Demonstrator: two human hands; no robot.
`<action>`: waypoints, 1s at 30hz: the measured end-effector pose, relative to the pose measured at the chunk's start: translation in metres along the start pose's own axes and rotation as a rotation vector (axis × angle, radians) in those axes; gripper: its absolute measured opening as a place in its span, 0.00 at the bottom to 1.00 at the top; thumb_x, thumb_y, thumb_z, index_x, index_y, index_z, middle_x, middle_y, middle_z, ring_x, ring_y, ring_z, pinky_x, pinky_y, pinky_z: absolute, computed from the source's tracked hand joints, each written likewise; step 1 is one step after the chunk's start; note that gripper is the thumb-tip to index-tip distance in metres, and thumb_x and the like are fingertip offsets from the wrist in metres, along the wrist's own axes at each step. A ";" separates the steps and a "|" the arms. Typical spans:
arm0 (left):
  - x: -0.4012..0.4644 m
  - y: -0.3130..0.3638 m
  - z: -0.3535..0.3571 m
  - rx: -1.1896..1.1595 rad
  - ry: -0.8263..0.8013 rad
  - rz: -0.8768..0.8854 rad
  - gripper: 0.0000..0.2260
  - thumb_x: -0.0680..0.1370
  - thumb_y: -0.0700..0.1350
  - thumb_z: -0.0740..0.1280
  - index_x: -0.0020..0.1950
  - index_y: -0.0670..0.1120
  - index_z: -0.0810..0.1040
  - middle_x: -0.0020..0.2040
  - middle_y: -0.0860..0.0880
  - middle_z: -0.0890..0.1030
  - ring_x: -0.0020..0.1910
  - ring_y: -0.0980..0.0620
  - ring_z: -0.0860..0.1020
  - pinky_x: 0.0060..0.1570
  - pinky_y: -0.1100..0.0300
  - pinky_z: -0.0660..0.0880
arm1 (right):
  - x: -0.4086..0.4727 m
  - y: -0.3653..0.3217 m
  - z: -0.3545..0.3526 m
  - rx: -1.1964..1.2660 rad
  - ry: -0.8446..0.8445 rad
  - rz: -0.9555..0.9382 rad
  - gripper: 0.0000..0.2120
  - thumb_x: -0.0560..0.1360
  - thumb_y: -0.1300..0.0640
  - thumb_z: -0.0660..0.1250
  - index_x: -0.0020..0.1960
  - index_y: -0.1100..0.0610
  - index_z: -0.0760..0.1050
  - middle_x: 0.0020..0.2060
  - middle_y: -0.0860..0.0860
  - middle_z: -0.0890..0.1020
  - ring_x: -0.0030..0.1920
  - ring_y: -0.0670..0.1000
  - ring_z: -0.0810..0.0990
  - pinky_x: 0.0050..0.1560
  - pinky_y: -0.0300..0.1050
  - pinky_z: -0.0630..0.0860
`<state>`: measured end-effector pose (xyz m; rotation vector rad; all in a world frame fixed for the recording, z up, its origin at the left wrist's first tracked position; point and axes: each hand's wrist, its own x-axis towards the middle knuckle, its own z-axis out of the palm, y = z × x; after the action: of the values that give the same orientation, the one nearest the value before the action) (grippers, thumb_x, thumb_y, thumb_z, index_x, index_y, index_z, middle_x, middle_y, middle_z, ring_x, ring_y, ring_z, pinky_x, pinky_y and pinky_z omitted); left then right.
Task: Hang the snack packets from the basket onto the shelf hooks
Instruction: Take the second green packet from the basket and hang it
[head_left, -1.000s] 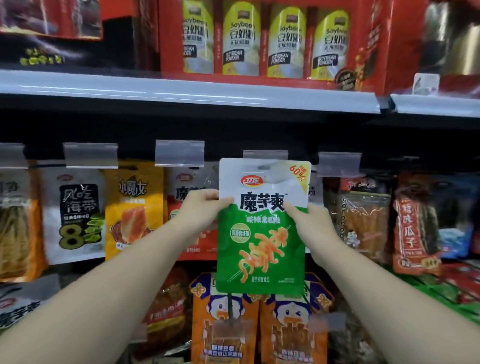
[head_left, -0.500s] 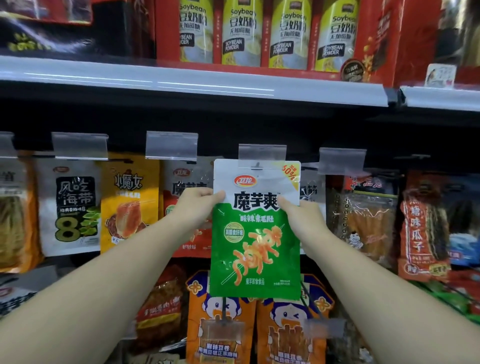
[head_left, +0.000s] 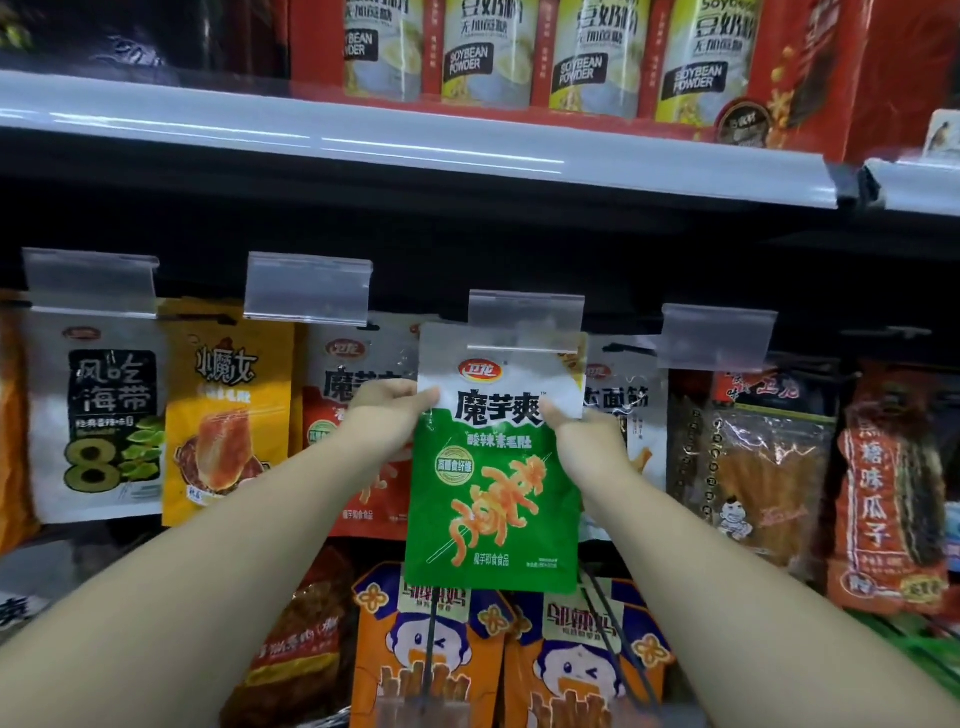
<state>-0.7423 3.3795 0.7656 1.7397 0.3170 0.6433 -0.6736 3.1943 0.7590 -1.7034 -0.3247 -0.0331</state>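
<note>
A green and white snack packet (head_left: 493, 483) is held upright in front of the shelf by both hands. My left hand (head_left: 387, 415) pinches its left edge and my right hand (head_left: 584, 439) pinches its right edge, both at the white upper part. The packet's top edge sits behind the clear label holder (head_left: 525, 322) at the end of a shelf hook. Whether the hook passes through the packet's hole is hidden by the holder. The basket is out of view.
Other packets hang on neighbouring hooks: a seaweed packet (head_left: 101, 421), a yellow packet (head_left: 228, 410), a red one (head_left: 358, 436) behind my left hand, and brown ones (head_left: 753, 467) to the right. Orange packets (head_left: 431, 654) hang below. A shelf edge (head_left: 415, 150) with soybean powder boxes runs above.
The packet has moved up and towards the hook; its top edge now lies behind the clear label holder. Both hands keep their grip on its sides.
</note>
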 end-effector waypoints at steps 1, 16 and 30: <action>0.004 -0.001 0.001 0.002 0.006 -0.003 0.08 0.77 0.49 0.68 0.47 0.44 0.80 0.49 0.44 0.83 0.47 0.43 0.81 0.49 0.49 0.80 | 0.002 0.000 0.002 0.003 0.006 0.002 0.28 0.79 0.47 0.62 0.73 0.60 0.62 0.68 0.54 0.70 0.69 0.56 0.67 0.61 0.45 0.62; -0.004 -0.019 -0.013 0.169 0.174 0.154 0.09 0.75 0.48 0.70 0.54 0.48 0.78 0.47 0.50 0.82 0.41 0.47 0.81 0.40 0.53 0.80 | -0.004 0.006 0.004 -0.099 0.313 -0.157 0.24 0.73 0.48 0.70 0.62 0.59 0.67 0.47 0.49 0.76 0.56 0.56 0.76 0.47 0.42 0.65; -0.097 -0.080 -0.113 0.999 0.060 0.414 0.18 0.75 0.61 0.62 0.60 0.53 0.76 0.52 0.52 0.82 0.50 0.46 0.79 0.39 0.54 0.79 | -0.154 0.032 0.074 -1.118 0.129 -0.483 0.21 0.78 0.51 0.59 0.68 0.57 0.64 0.65 0.55 0.69 0.64 0.56 0.68 0.63 0.51 0.67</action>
<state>-0.8758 3.4404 0.6823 2.7905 0.3491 0.9189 -0.8260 3.2328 0.6845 -2.6526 -0.6923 -0.8044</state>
